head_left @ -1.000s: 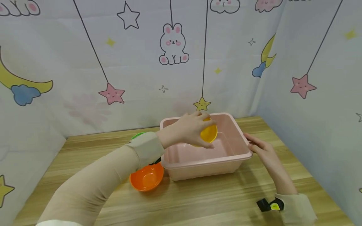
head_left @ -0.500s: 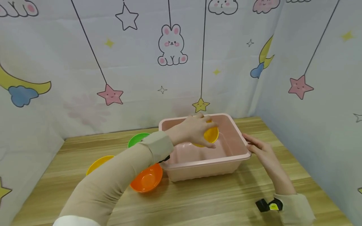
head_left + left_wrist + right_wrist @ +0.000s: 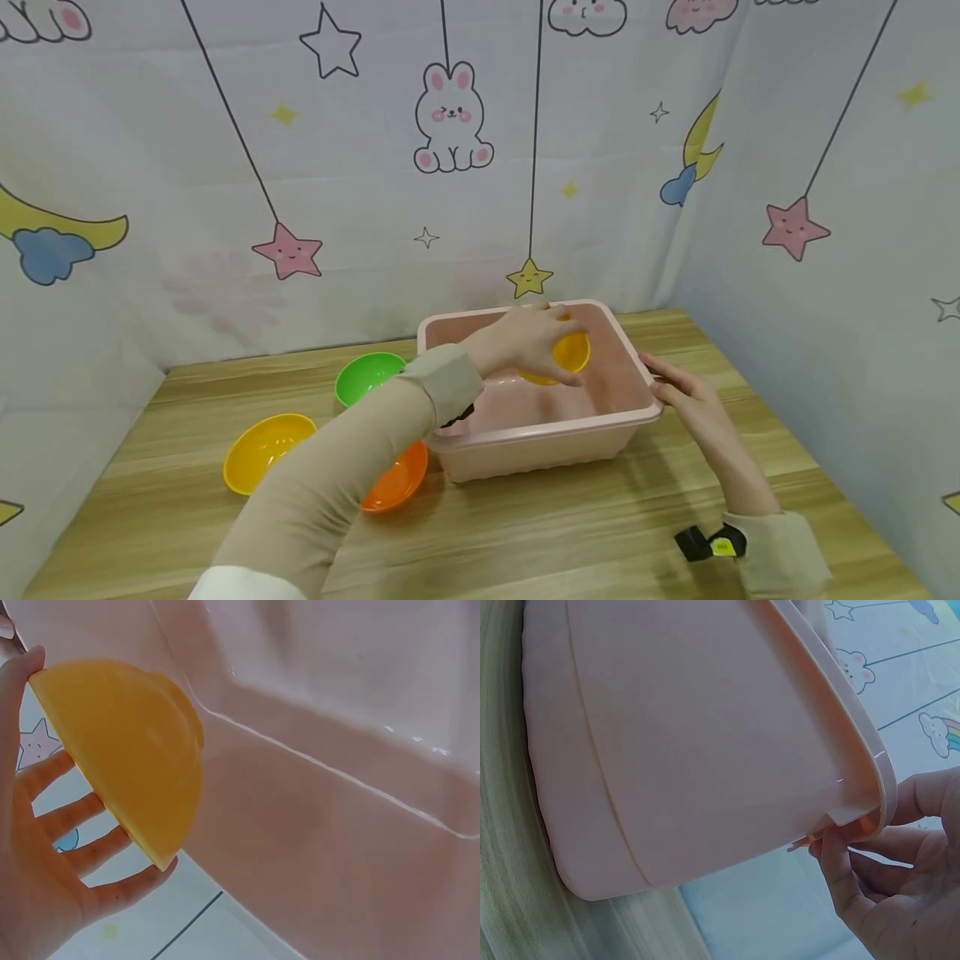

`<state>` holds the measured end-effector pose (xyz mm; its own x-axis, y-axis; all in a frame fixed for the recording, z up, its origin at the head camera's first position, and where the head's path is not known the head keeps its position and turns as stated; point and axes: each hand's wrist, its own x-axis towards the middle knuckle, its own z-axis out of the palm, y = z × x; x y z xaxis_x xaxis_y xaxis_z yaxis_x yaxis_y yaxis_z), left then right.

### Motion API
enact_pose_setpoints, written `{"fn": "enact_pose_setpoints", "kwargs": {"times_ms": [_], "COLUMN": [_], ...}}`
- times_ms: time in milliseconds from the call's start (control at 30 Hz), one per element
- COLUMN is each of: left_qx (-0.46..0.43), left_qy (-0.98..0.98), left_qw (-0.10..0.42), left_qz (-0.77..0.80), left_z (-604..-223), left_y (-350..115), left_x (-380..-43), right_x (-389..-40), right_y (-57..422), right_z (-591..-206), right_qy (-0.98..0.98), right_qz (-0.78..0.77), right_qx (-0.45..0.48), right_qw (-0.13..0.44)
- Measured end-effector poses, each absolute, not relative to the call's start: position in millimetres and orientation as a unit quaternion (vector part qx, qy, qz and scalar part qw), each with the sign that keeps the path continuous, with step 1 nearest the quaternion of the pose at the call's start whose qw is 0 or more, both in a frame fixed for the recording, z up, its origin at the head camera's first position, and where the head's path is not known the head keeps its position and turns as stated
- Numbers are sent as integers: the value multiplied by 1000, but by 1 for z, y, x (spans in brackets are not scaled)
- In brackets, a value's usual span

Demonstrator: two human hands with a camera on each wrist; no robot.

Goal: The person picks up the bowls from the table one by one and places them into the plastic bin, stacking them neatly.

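Observation:
My left hand [image 3: 525, 342] holds a yellow bowl [image 3: 574, 352] by its rim, inside the pink plastic basin [image 3: 547, 431]. In the left wrist view that bowl [image 3: 131, 750] is tipped on its side, its rounded underside turned to the basin's inner wall. The thumb and fingers spread across the rim. At the basin's right end, my right hand [image 3: 693, 400] grips the rim. From the right wrist view, its thumb [image 3: 840, 874] lies under the rim's edge and the fingers curl over the top.
Left of the basin, a green bowl [image 3: 366, 375], another yellow bowl [image 3: 262, 454] and an orange bowl [image 3: 397, 483] sit on the wooden table [image 3: 525, 542]. My left sleeve [image 3: 315, 483] partly covers them. A printed curtain [image 3: 360, 167] hangs behind and beside the table.
My left hand has shifted a little to the right in the basin with the yellow bowl. The left forearm moved right too, uncovering the green and second yellow bowls. The right hand keeps its grip.

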<state>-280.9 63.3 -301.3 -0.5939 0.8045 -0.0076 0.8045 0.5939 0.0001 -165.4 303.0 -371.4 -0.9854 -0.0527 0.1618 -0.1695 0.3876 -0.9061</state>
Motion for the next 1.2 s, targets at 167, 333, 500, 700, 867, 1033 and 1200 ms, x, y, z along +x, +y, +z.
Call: {"fn": "enact_pose_setpoints", "kwargs": {"times_ms": [167,333,500,700,867,1033,1200], "left_qx": [450,443,433,421,415,417,424], "left_qy": [893,896,901,906,908,907,904], "left_qw": [9,8,22,42,55,56,61], "left_qz": [9,-9,-13,-6,-7,-13,-5], "left_z": [-309,-315,-320,-330,-338,-342,-342], "left_y": [71,81,88,91,92,93,95], "left_x": [-285,-287,-289,-293,-296,-298,-300], "right_x": [-166,-165,-165,-167,-168,-167,-167], "right_y": [303,303,304,303,301,301,303], "right_z": [-371,-371,-371,-372,-372,-371,-371], "right_qy": [-840,-838,-836,-830,-834,-842,-841], "right_qz": [536,538,542,552,546,534,536], "right_qx": [61,62,60,65,60,51,50], "right_qw": [60,63,60,55,52,49,50]}}
